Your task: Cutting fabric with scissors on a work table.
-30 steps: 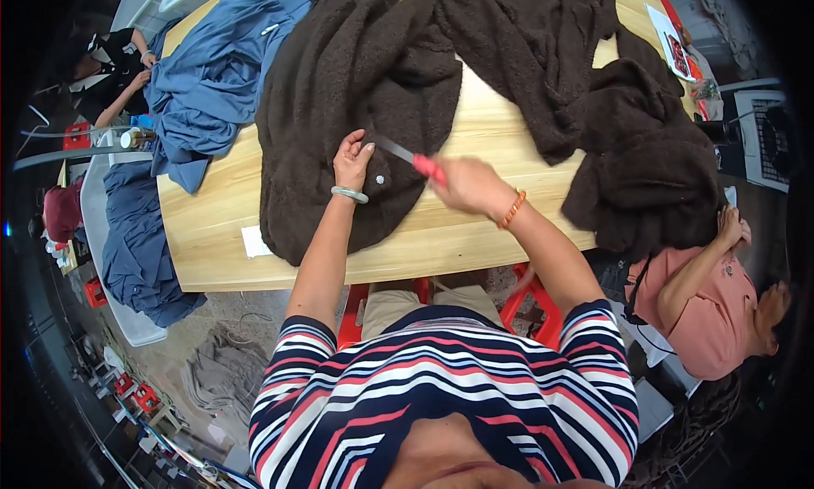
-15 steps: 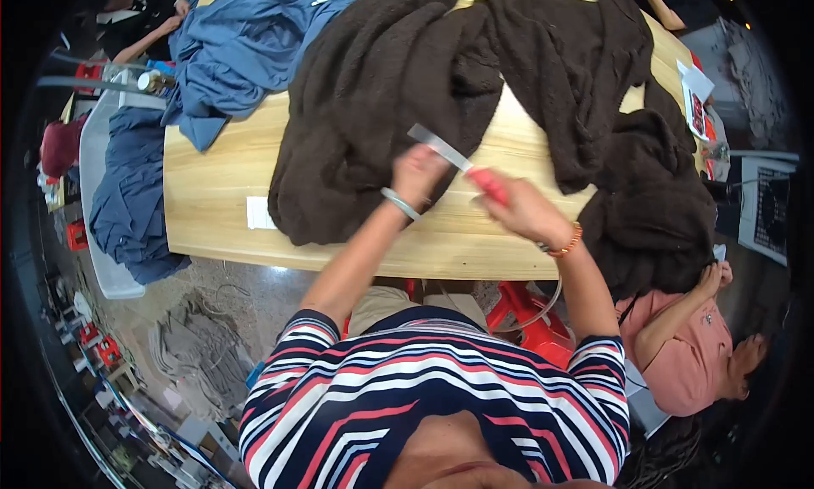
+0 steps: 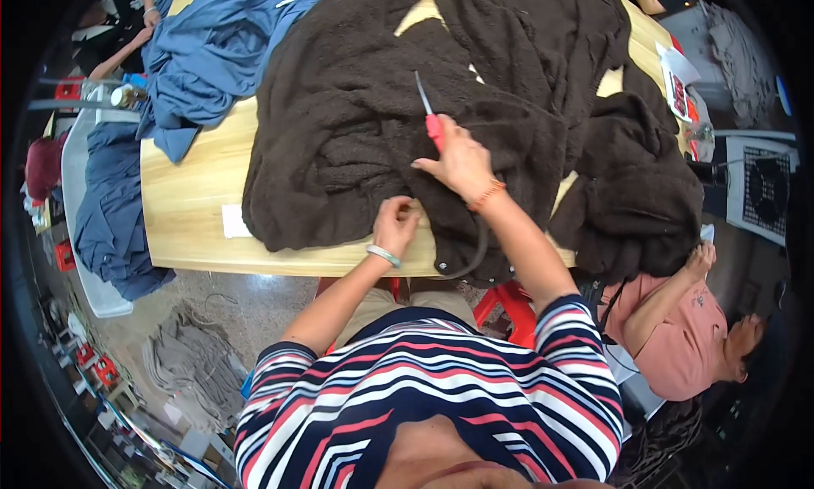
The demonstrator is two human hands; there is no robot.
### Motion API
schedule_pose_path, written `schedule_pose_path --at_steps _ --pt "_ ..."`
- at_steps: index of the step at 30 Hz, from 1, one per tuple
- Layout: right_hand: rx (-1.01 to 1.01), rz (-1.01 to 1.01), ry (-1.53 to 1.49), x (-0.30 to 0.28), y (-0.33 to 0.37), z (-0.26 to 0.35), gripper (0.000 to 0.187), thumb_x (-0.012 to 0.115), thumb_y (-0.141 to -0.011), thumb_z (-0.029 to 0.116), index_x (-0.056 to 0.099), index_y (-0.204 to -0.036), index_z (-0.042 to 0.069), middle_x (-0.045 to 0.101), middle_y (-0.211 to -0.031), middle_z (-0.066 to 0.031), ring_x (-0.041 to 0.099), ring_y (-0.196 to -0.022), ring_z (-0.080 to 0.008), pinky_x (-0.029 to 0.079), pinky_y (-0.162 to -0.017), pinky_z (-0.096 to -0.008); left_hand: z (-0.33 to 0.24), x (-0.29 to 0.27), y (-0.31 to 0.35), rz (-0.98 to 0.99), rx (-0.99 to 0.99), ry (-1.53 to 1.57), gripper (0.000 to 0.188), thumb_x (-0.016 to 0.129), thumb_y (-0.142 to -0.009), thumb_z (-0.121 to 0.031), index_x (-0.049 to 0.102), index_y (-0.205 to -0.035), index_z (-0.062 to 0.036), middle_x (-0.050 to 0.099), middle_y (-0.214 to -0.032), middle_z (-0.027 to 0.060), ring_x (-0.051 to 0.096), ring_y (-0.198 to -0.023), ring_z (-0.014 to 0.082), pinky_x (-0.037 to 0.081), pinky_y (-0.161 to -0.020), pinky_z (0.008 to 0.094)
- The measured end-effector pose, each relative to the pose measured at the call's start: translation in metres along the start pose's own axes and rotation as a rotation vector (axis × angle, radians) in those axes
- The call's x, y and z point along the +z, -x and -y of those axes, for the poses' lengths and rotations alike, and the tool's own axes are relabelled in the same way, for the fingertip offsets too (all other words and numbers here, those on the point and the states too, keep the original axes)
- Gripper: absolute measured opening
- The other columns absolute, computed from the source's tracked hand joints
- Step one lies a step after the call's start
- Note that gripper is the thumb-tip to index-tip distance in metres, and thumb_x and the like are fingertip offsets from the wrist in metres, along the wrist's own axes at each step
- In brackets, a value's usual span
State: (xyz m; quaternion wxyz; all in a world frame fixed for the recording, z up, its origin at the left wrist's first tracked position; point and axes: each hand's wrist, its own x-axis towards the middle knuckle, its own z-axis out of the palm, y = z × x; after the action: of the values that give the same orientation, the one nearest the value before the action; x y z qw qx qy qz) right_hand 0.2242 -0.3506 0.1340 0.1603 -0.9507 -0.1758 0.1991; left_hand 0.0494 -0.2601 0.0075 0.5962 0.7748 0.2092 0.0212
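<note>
My right hand [image 3: 462, 162] lies over dark brown fleecy fabric with its fingers stretched and the thumb spread away. At its fingertips is a red-handled tool [image 3: 434, 131] with a narrow metal blade pointing to the far side; its exact kind does not show. My left hand [image 3: 396, 228] is closed, fingers curled together, at the near edge of the brown fleece garment [image 3: 314, 90]. What it pinches, if anything, is hidden. Another part of the brown fabric [image 3: 454, 222] hangs over the table's near edge below my right arm, with small round shiny spots on it.
Blue cloth [image 3: 212, 56] lies at the far left of the wooden table [image 3: 191, 196], near another person's hands. A white tub [image 3: 80, 196] holds darker blue cloth. A small white card [image 3: 235, 221] lies at left. To the right sit more brown fabric [image 3: 640, 184] and a co-worker in pink [image 3: 678, 345].
My right hand has moved left and away from me; its thumb has spread and the blade has turned to point away. My left hand has drawn nearer. Brown fabric now reaches the near edge.
</note>
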Motion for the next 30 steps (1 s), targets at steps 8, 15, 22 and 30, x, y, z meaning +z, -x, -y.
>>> schedule_pose_path --at_steps 8,15,22,30 --pt "-0.055 0.025 -0.249 0.022 -0.029 -0.065 0.053 0.071 -0.073 0.019 0.051 -0.119 0.003 0.066 -0.103 -0.0213 0.064 -0.098 -0.0376 0.050 -0.085 -0.0447 -0.005 0.060 -0.024 0.382 -0.505 0.535 0.052 0.070 -0.084 -0.013 0.049 -0.128 0.0036 0.067 -0.095 0.0064 0.065 -0.079 0.0168 0.052 -0.073 0.0300" --pt "0.004 -0.051 -0.806 -0.153 0.024 -0.028 0.038 0.075 -0.079 0.016 0.059 -0.112 0.004 0.056 -0.074 0.0055 0.050 -0.054 -0.0042 0.042 -0.048 -0.0223 -0.106 0.023 -0.057 0.560 -0.467 1.524 0.042 0.065 -0.087 -0.008 0.053 -0.127 -0.0008 0.062 -0.121 0.0112 0.060 -0.112 0.0246 0.044 -0.103 0.0402" --pt "-0.069 -0.457 -1.050 -0.214 0.055 -0.095 0.027 0.067 -0.086 0.015 0.060 -0.109 0.003 0.064 -0.090 -0.0053 0.061 -0.071 -0.0089 0.049 -0.063 -0.0227 -0.206 -0.070 -0.064 0.512 0.248 0.872 0.026 0.070 -0.084 -0.007 0.061 -0.107 0.0004 0.067 -0.101 0.0038 0.058 -0.091 0.0082 0.048 -0.083 0.0268" --pt "0.209 -0.220 -0.122 -0.069 0.095 -0.141 0.055 0.078 -0.074 0.018 0.055 -0.123 0.008 0.060 -0.108 -0.0190 0.061 -0.101 -0.0367 0.048 -0.089 -0.0401 0.007 0.014 0.055 0.701 -0.052 -0.072 0.051 0.073 -0.079 -0.037 0.059 -0.104 0.0046 0.065 -0.088 0.0144 0.059 -0.074 0.0190 0.050 -0.071 0.0323"
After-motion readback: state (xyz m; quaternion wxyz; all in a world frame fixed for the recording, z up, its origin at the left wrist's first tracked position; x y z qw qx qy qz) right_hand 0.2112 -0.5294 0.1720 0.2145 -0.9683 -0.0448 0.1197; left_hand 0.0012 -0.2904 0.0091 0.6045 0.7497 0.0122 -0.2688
